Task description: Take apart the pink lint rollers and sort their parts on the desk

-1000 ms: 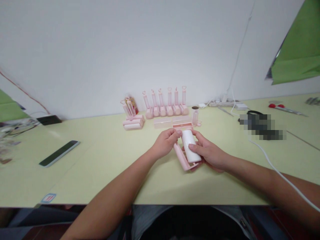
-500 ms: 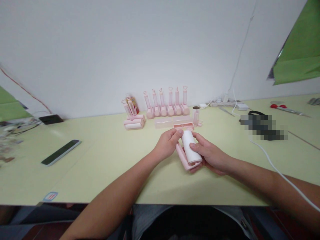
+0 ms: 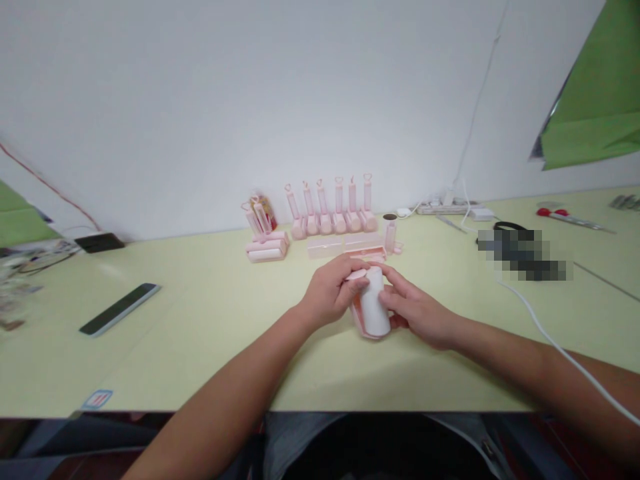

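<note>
A white lint roll (image 3: 375, 312) lies in a pink lint roller case (image 3: 357, 317), both held just above the table's near half. My left hand (image 3: 331, 291) is closed around the case's far left end, its thumb against the top of the roll. From the other side my right hand (image 3: 419, 308) grips the case and roll, thumb on the white surface and fingers behind. The fingers hide much of the case's right side. Just beyond the hands lies an open pink casing part (image 3: 367, 254), partly covered by my left fingers.
Several pink lint rollers (image 3: 340, 222) with upright handles line the wall. Left of them is another roller group (image 3: 267, 251). Clear covers (image 3: 324, 247) and a small upright roll (image 3: 390, 230) lie nearer. A phone (image 3: 120, 309) is left; scissors (image 3: 565, 216) and a white cable (image 3: 545, 333) are right.
The case and roll have turned more upright, and the roll sits deeper in the case. My left hand has shifted over the far end, its thumb now on the roll.
</note>
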Demonstrator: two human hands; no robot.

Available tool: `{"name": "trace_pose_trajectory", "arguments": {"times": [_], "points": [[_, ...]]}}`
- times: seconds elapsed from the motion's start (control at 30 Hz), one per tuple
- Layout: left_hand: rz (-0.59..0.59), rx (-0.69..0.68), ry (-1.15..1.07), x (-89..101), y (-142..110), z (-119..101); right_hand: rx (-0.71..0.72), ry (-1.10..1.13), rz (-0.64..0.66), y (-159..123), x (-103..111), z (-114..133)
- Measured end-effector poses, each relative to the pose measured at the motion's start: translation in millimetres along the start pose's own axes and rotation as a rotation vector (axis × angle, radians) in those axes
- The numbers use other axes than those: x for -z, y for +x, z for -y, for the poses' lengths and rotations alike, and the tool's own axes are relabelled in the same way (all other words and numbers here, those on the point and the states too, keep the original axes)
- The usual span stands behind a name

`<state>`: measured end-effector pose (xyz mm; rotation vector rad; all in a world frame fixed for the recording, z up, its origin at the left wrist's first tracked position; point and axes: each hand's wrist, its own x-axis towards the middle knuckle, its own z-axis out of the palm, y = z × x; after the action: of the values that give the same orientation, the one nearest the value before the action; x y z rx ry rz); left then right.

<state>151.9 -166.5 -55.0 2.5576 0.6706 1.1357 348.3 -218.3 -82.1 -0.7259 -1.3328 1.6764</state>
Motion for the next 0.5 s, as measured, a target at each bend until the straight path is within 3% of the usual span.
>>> {"name": "trace_pose_trajectory", "arguments": {"times": [0.17, 0.27, 0.5], "points": [[0.010, -0.169, 0.200, -5.5, -2, -8, -0.183, 0.229, 0.099, -1, -2, -1], [0.045, -0.213, 0.267, -9.0, -2, -13, -0.197, 0.242, 0.069, -2, -3, -1], [0.003, -0.249, 0.224, -9.7, 1, -14, -0.279, 0.200, 0.019, -1, -3, 1]]}}
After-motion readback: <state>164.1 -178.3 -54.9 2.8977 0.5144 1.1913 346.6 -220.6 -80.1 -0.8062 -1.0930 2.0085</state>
